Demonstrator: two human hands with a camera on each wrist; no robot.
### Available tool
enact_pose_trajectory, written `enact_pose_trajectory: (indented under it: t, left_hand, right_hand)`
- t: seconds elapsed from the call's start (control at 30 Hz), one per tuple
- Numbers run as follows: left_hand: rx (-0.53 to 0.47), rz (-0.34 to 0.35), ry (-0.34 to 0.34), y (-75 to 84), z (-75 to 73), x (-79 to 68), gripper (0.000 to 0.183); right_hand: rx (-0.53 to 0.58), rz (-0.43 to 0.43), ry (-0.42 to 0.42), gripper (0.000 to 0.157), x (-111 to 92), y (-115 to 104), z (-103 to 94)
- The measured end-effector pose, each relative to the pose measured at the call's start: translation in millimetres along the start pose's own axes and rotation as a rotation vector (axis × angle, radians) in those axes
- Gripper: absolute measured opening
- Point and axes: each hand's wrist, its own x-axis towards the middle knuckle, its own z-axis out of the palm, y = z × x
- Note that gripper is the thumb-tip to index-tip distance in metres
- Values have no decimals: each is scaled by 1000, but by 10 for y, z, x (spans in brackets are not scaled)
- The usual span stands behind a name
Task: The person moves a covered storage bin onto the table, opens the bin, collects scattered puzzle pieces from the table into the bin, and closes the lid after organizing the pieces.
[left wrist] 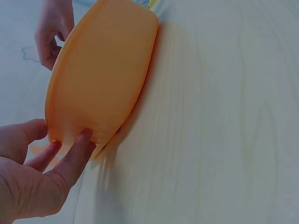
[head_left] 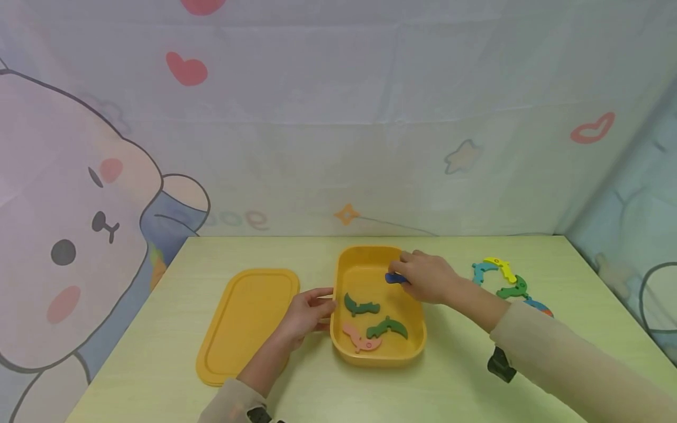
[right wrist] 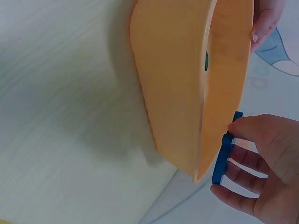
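A yellow plastic bin (head_left: 379, 359) stands on the table with two green curved puzzle pieces (head_left: 362, 305) and a pink one (head_left: 362, 339) on its floor. My right hand (head_left: 427, 277) is over the bin's far right part, pinching a blue puzzle piece (head_left: 395, 278) between thumb and fingers. In the right wrist view the blue piece (right wrist: 225, 156) appears edge-on beside the bin's rim. At the bin's left side, my left hand (head_left: 308, 314) touches the outer wall with extended fingers (left wrist: 77, 156); its thumb lies by the rim.
Left of the bin lies a flat yellow lid (head_left: 248, 317), partly behind my left forearm. To the right, several coloured pieces form a curved chain, among them a yellow piece (head_left: 501, 267) and a green piece (head_left: 514, 288). A patterned curtain (head_left: 328, 147) hangs behind the table.
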Motion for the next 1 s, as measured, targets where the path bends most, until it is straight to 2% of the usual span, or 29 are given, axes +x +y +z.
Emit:
enact_pose_trajectory:
  t: [0.47, 1.0]
  left_hand:
    - [-3, 8, 1, 2, 3, 1, 43]
    - [0, 11, -3, 1, -1, -2, 44]
  right_hand:
    - [21, -106, -3, 16, 16, -154, 49]
    - [29, -167, -22, 18, 15, -282, 90]
